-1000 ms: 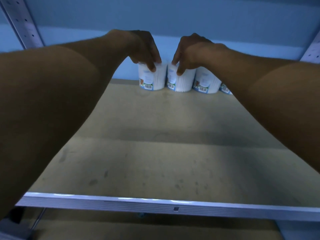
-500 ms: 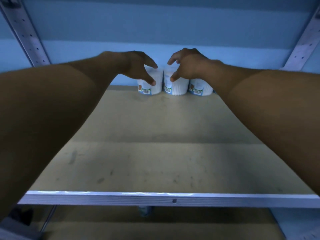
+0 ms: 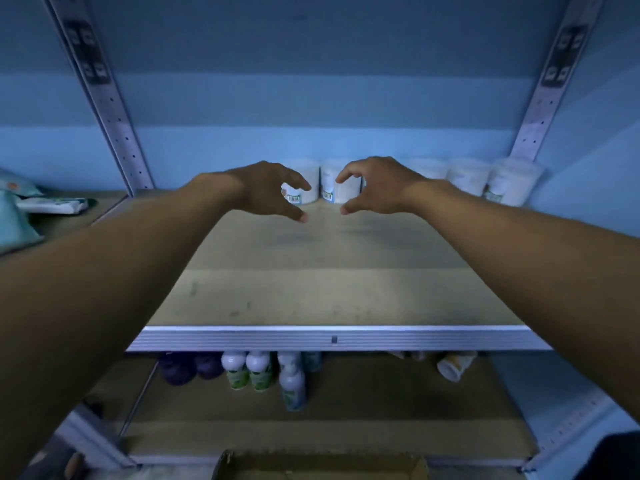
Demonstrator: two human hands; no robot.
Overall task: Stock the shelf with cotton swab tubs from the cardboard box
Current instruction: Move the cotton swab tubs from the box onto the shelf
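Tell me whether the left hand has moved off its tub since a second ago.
Yes. The left hand has let go and drawn back toward the shelf's front edge, away from the leftmost tub at the back wall.

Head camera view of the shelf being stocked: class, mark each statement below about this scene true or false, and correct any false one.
1. Both hands are empty. True: the left hand and the right hand hold nothing, fingers loosely curved.
2. The cotton swab tubs stand at the front edge of the shelf. False: they stand in a row at the back, against the wall.
3. Bottles stand on the lower shelf. True.
4. The cardboard box sits on the top shelf. False: it is at the bottom of the view, below the shelves.
5. The tubs are stacked two high. False: they form a single layer.
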